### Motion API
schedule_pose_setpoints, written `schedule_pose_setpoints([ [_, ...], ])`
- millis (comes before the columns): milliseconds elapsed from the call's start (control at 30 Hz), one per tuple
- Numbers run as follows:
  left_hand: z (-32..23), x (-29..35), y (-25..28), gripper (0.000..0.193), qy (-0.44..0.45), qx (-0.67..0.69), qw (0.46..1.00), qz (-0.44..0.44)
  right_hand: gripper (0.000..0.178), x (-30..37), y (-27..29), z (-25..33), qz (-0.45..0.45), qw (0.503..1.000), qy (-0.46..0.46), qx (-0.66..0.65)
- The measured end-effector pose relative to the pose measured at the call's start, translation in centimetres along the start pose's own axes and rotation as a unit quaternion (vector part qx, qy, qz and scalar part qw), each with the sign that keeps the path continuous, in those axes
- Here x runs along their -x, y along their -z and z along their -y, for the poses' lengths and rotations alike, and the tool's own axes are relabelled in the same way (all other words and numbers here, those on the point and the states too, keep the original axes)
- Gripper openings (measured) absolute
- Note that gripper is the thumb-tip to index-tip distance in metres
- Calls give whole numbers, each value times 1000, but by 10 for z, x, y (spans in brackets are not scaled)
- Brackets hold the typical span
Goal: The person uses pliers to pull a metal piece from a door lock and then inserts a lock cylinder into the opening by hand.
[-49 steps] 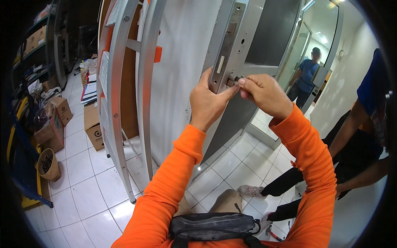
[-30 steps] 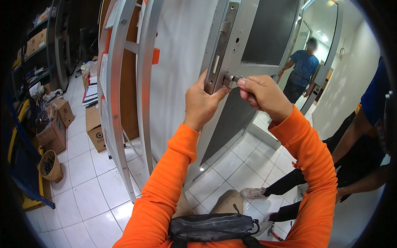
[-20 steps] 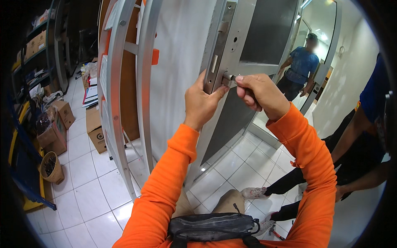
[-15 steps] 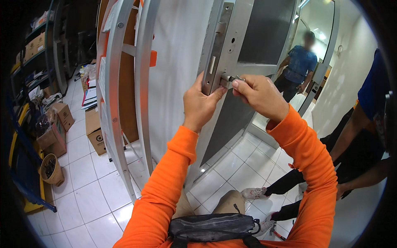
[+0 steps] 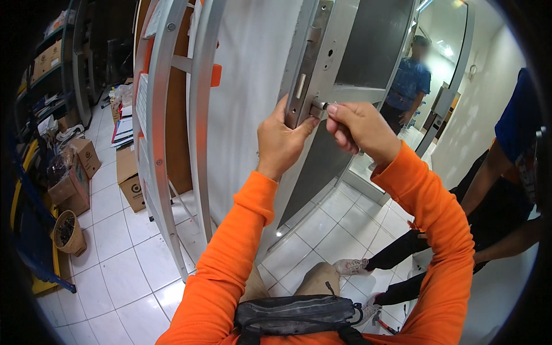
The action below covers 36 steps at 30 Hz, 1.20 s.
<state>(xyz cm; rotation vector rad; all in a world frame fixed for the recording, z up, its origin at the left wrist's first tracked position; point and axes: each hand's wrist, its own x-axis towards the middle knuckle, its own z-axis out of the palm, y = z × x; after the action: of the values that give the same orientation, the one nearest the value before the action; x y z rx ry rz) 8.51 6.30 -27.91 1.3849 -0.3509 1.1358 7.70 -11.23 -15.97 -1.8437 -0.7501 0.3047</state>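
My left hand (image 5: 280,141) wraps round the edge of a grey metal-framed door (image 5: 310,172), its thumb close under a lock cylinder (image 5: 318,107). The cylinder juts out from the door's face towards my right hand (image 5: 363,125). Between right thumb and forefinger I pinch a small key whose head is mostly hidden; its shaft meets the cylinder. A steel lock faceplate (image 5: 303,72) runs up the door's edge just above my left hand. Higher on the frame is a dark keyhole-shaped opening (image 5: 330,53).
An aluminium ladder (image 5: 158,126) leans left of the door. Cardboard boxes (image 5: 131,178), a wicker basket (image 5: 69,233) and shelving (image 5: 49,52) stand further left. One person (image 5: 409,86) is beyond the door; another's arm (image 5: 489,172) is close on my right. A red-handled tool (image 5: 385,326) lies on the floor.
My right hand has turned at the key, its fingers now hanging lower and the key's head less visible. My left hand keeps its hold. The person beyond the door has shifted left.
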Motion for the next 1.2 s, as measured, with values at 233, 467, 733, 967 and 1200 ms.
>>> schedule_pose_setpoints([
  [233,-1,-2,0,50,-18,-15,1000,10,34,-8,15,-1,-74,754,310,574],
  [467,-11,0,1,34,-2,-23,1000,11,33,-9,14,-2,-132,640,364,664],
  [733,-5,-2,2,58,-34,-34,999,7,38,-5,6,4,4,999,-37,12],
  [967,1,0,2,64,-25,-19,1000,-7,40,-1,1,-9,40,991,-27,-126],
  [1200,0,11,3,81,25,61,996,66,36,-1,22,-10,-68,813,282,505],
])
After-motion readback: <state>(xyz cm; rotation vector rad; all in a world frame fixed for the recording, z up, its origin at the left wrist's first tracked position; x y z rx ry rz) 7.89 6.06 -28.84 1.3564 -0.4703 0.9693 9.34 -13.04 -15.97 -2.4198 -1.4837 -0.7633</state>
